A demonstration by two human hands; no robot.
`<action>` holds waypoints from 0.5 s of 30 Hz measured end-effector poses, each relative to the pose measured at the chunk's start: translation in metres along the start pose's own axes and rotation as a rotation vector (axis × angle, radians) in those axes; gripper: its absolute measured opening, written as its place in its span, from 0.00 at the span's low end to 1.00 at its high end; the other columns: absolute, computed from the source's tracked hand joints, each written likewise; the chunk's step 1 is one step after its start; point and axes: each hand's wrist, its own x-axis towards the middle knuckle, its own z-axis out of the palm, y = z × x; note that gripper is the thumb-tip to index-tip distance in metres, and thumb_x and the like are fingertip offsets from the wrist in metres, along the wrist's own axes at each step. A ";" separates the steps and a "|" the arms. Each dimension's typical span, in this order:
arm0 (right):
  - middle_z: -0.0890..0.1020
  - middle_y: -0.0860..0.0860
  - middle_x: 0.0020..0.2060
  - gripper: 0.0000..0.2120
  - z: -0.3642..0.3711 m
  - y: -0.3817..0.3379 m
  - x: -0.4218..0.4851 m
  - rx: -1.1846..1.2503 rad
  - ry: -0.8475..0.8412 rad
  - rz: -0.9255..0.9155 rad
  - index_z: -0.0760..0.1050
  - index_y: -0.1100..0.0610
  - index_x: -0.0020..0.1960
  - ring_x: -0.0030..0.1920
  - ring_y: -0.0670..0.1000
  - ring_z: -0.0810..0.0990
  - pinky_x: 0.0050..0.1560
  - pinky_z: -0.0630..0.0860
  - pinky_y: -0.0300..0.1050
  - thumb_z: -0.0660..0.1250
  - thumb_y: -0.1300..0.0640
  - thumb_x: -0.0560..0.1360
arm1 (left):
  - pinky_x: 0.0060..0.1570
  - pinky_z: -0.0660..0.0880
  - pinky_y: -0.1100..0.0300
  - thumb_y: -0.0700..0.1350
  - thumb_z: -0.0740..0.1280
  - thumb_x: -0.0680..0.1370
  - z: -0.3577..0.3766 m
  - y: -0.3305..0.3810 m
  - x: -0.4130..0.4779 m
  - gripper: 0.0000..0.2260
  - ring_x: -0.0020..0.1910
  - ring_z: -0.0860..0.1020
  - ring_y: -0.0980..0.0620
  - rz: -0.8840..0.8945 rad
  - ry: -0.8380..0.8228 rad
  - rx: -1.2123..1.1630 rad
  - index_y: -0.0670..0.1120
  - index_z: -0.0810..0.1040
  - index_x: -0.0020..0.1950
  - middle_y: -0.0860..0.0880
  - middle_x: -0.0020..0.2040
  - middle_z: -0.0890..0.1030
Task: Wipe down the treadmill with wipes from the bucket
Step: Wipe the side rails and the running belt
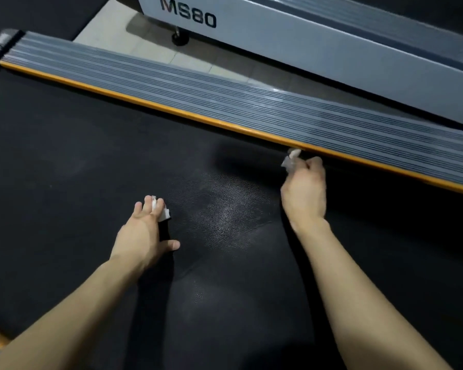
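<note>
From the head camera, the left hand [145,231] lies flat on the black treadmill belt [64,156]. Its fingers are straight, pressing a white wipe [163,211] that shows beneath and between the fingertips. The right hand [304,190] has its fingers curled round a crumpled wipe [291,158], which juts ahead of the knuckles at the orange trim [171,110].

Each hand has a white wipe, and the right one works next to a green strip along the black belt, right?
The head view shows the strip is orange, not green. The rest holds: the left hand presses one wipe on the belt, the right hand grips a second wipe beside that strip.
</note>
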 end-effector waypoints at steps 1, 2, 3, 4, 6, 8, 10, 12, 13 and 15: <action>0.74 0.57 0.57 0.15 0.007 -0.013 0.002 0.017 0.013 0.051 0.78 0.59 0.68 0.57 0.61 0.76 0.55 0.80 0.56 0.59 0.60 0.84 | 0.72 0.71 0.44 0.60 0.79 0.75 0.001 0.000 0.000 0.49 0.87 0.49 0.46 -0.002 -0.003 0.001 0.52 0.53 0.85 0.51 0.88 0.47; 0.74 0.55 0.57 0.14 0.017 -0.035 0.009 0.045 0.010 0.070 0.78 0.57 0.66 0.58 0.59 0.76 0.57 0.79 0.54 0.58 0.59 0.84 | 0.73 0.71 0.43 0.60 0.79 0.75 0.001 0.000 0.001 0.49 0.87 0.48 0.46 -0.007 -0.011 0.011 0.52 0.52 0.85 0.51 0.88 0.46; 0.73 0.53 0.58 0.14 0.029 -0.063 0.016 0.084 -0.023 0.058 0.77 0.56 0.65 0.58 0.57 0.76 0.57 0.79 0.52 0.58 0.60 0.84 | 0.73 0.70 0.44 0.60 0.79 0.75 0.001 0.000 0.002 0.49 0.87 0.48 0.45 -0.011 -0.020 0.025 0.51 0.52 0.86 0.50 0.88 0.45; 0.73 0.54 0.60 0.14 0.040 -0.094 0.023 0.092 -0.080 0.006 0.76 0.56 0.66 0.59 0.57 0.76 0.56 0.79 0.50 0.58 0.62 0.83 | 0.74 0.70 0.44 0.61 0.79 0.75 0.000 0.001 0.004 0.49 0.87 0.48 0.45 -0.015 -0.026 0.040 0.51 0.52 0.86 0.50 0.88 0.45; 0.72 0.58 0.63 0.17 0.053 -0.150 0.030 0.052 -0.238 -0.143 0.74 0.60 0.69 0.60 0.58 0.76 0.54 0.77 0.49 0.59 0.67 0.82 | 0.74 0.70 0.45 0.61 0.78 0.75 -0.003 0.002 0.005 0.50 0.87 0.51 0.43 -0.016 -0.038 0.056 0.50 0.51 0.86 0.49 0.88 0.46; 0.72 0.58 0.64 0.21 0.051 -0.172 0.030 0.033 -0.304 -0.275 0.70 0.62 0.73 0.61 0.58 0.74 0.54 0.74 0.47 0.59 0.70 0.81 | 0.73 0.69 0.45 0.61 0.79 0.75 -0.003 0.002 0.004 0.50 0.87 0.50 0.44 -0.014 -0.038 0.043 0.50 0.52 0.86 0.49 0.88 0.46; 0.74 0.57 0.63 0.21 0.045 -0.149 0.028 0.038 -0.280 -0.342 0.70 0.60 0.75 0.60 0.59 0.75 0.55 0.74 0.50 0.59 0.65 0.83 | 0.72 0.71 0.45 0.60 0.79 0.75 -0.002 0.001 0.002 0.49 0.87 0.50 0.45 -0.009 -0.023 0.032 0.50 0.53 0.86 0.50 0.88 0.47; 0.75 0.58 0.59 0.21 0.032 -0.098 0.020 0.034 -0.188 -0.309 0.71 0.57 0.76 0.57 0.61 0.76 0.56 0.75 0.55 0.60 0.61 0.83 | 0.71 0.72 0.45 0.60 0.79 0.75 -0.001 0.000 0.003 0.49 0.86 0.53 0.44 -0.011 -0.022 0.031 0.51 0.53 0.86 0.50 0.88 0.47; 0.76 0.58 0.58 0.22 0.023 -0.065 0.014 0.005 -0.127 -0.282 0.72 0.56 0.76 0.56 0.61 0.76 0.56 0.76 0.57 0.61 0.61 0.82 | 0.70 0.73 0.45 0.60 0.79 0.75 -0.001 -0.001 0.004 0.49 0.86 0.54 0.43 -0.014 -0.024 0.034 0.51 0.53 0.86 0.50 0.88 0.47; 0.76 0.58 0.59 0.22 -0.007 0.010 -0.003 -0.020 -0.060 -0.164 0.75 0.55 0.74 0.57 0.61 0.76 0.58 0.77 0.59 0.62 0.63 0.81 | 0.69 0.73 0.45 0.60 0.79 0.74 0.000 -0.003 0.006 0.48 0.85 0.56 0.43 -0.012 -0.016 0.041 0.51 0.54 0.85 0.50 0.88 0.48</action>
